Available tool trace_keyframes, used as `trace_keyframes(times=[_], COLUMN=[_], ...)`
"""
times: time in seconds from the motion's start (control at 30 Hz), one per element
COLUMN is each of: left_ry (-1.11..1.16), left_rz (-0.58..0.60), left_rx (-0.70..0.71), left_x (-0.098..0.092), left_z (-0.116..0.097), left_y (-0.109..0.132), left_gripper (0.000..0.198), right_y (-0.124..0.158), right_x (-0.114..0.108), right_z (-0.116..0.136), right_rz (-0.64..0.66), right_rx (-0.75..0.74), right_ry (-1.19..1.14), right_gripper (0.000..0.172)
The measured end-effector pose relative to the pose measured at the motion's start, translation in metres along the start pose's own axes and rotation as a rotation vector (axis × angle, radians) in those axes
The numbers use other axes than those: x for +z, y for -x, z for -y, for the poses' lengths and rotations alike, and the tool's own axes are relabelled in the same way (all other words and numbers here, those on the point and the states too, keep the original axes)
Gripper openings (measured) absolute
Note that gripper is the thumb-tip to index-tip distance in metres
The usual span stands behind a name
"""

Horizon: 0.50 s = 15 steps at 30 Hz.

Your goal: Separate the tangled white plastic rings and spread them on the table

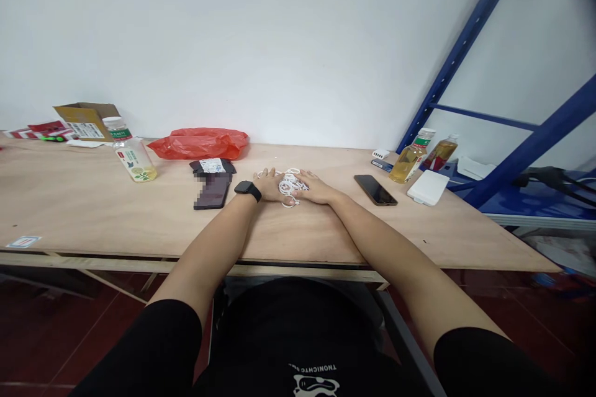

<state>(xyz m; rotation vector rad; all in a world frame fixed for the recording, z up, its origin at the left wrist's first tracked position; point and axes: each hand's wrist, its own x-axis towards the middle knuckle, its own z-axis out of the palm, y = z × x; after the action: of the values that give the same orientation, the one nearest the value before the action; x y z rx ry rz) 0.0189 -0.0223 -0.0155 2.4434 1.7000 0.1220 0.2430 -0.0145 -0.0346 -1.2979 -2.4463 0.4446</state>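
A tangled heap of white cable (291, 183) lies on the wooden table, between my two hands. From the left, my left hand (269, 187) rests palm down against the heap, fingers stretched out and a black watch (248, 190) on its wrist. On the other side my right hand (318, 188) lies flat with its fingers extended, touching the heap's right edge. Some loops of cable show past the fingers, and one hangs loose toward the table's front. What lies under the palms is hidden.
Left of my hands are a dark phone (213, 191), a black package (213, 165), a red plastic bag (200, 144), a drink bottle (131, 155) and a cardboard box (87, 121). To the right are another phone (375, 190), a white case (428, 187), bottles (408, 162) and a blue rack (459, 43).
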Motion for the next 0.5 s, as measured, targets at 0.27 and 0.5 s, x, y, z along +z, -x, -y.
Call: trace_keyframes(times=[0.27, 0.5], left_ry=[0.042, 0.097], left_rz=[-0.086, -0.201], left_rx=[0.037, 0.060], left_x=[0.011, 0.021], left_z=[0.004, 0.015], left_y=[-0.011, -0.026], left_gripper=[0.112, 0.103], right_y=[-0.006, -0.023], right_x=[0.006, 0.012], right_z=[0.001, 0.004], right_rz=[0.003, -0.031], right_rx=[0.058, 0.098], right_ry=[0.082, 0.145], right_gripper=[0.085, 0.074])
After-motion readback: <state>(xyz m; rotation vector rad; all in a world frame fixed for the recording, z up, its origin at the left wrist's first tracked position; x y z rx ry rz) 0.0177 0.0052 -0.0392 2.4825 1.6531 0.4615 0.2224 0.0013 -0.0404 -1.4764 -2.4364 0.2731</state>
